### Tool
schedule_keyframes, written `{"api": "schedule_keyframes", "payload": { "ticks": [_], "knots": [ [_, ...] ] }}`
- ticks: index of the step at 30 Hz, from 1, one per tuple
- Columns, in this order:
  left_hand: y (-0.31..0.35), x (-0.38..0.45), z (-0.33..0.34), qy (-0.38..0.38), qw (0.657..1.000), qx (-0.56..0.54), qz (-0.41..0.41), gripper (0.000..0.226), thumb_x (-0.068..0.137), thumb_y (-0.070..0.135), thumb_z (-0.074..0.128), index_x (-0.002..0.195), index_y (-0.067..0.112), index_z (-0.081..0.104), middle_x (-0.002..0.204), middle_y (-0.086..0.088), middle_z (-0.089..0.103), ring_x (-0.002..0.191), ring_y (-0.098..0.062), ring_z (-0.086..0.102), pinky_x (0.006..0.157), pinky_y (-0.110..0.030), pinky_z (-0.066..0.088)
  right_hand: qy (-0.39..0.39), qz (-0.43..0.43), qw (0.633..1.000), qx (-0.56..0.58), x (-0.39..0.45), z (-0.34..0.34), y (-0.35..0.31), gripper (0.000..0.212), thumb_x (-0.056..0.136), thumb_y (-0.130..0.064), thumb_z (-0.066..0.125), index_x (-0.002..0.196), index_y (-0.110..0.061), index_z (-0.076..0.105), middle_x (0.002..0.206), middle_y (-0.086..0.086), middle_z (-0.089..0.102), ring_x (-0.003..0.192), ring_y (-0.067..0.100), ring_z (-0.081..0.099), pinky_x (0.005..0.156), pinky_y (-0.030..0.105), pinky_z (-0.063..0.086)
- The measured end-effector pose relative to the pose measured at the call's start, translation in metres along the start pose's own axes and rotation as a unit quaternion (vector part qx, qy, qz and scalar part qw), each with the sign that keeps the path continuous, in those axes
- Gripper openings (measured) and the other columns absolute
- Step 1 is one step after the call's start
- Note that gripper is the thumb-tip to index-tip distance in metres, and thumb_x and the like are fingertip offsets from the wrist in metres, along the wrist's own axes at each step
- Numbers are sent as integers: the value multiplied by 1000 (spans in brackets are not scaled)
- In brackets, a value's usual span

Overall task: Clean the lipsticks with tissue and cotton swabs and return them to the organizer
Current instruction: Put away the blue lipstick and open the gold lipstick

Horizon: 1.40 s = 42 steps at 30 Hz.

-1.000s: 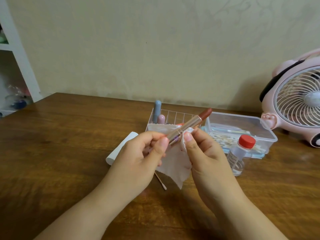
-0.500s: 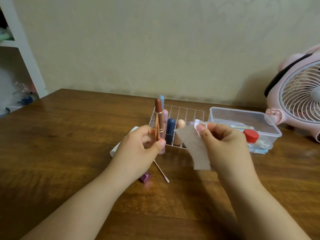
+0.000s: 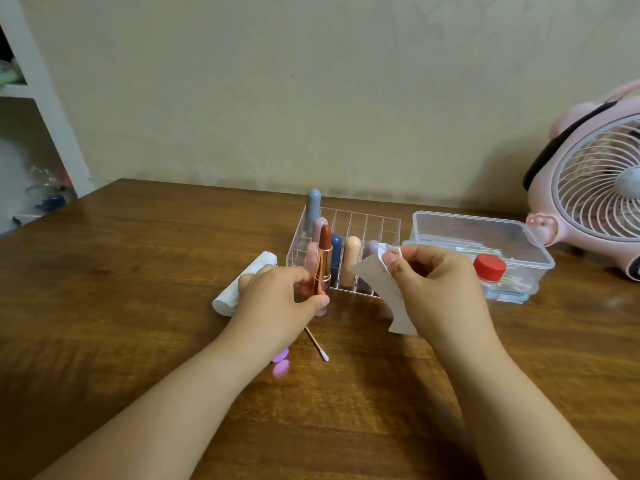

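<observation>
Purple shapes (image 3: 280, 362) peek out from under the left wrist, too blurred and too covered to identify. Behind the right hand (image 3: 436, 289), a red-capped bottle (image 3: 489, 268) shows little more than its cap, and the pink fan (image 3: 595, 199) is cut off by the right edge of the view. The left hand (image 3: 273, 303) curls its fingers and thumb round the gold base of an uncapped lipstick (image 3: 322, 268), holding it upright with the brown bullet on top. The right hand pinches a tissue (image 3: 384, 289) between thumb and fingertips, the sheet hanging down (its upper corner crumpled white). Just beyond both hands stands the clear organizer (image 3: 353, 223), with capped lipsticks in its left and front cells. A cotton swab (image 3: 316, 342) lies on the wooden table (image 3: 138, 271) just right of the left wrist, and a white roll (image 3: 242, 289) lies beside that hand's outer edge. The clear plastic box (image 3: 485, 233) of swabs sits past the right hand. Bare wood stretches wide to the left hand's left and towards the person.
</observation>
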State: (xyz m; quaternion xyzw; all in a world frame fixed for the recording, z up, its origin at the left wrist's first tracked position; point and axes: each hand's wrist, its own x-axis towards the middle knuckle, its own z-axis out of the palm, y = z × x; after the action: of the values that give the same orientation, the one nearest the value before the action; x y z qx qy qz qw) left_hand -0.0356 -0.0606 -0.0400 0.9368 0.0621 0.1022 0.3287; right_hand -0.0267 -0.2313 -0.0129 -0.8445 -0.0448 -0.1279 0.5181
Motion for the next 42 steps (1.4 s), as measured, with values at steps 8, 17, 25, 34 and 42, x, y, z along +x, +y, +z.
{"api": "schedule_keyframes", "payload": {
  "ticks": [8,17,25,34,42],
  "knots": [
    [4,-7,-19,4,1000,17,25,30,87,45,60,115,36,58,98,20,56,107,-8,47,99,-37,37,-1,8,1000,-15,2,2,2,12,92,-35,58,99,-31,66,76,-23,52,70,2,52,41,8,36],
    [1,-25,-50,-38,971,236,5,39,86,59,51,69,24,45,74,9,56,66,-7,50,52,-23,34,7,-4,999,-39,2,1,4,23,91,-35,58,110,-25,68,77,-24,50,70,1,50,47,8,33],
    [-8,-24,-41,-93,967,236,29,27,81,42,66,82,24,46,81,5,52,81,-13,58,68,-29,49,-20,-4,998,-60,0,1,1,23,90,-32,59,109,-23,68,76,-24,50,71,2,51,51,14,37],
    [2,-28,-56,-90,981,-147,86,10,84,26,67,87,36,64,79,13,68,75,-1,66,67,-19,52,-103,-64,990,-73,-2,-11,-11,13,93,-32,53,94,-42,61,84,-25,57,79,-5,54,52,9,41],
    [3,-28,-51,-147,941,-274,135,19,88,23,60,100,37,67,83,25,67,83,7,63,71,-13,45,-173,-138,971,89,-12,-13,-26,18,66,-30,70,80,-20,63,72,-2,66,66,6,62,59,12,47]
  ]
}}
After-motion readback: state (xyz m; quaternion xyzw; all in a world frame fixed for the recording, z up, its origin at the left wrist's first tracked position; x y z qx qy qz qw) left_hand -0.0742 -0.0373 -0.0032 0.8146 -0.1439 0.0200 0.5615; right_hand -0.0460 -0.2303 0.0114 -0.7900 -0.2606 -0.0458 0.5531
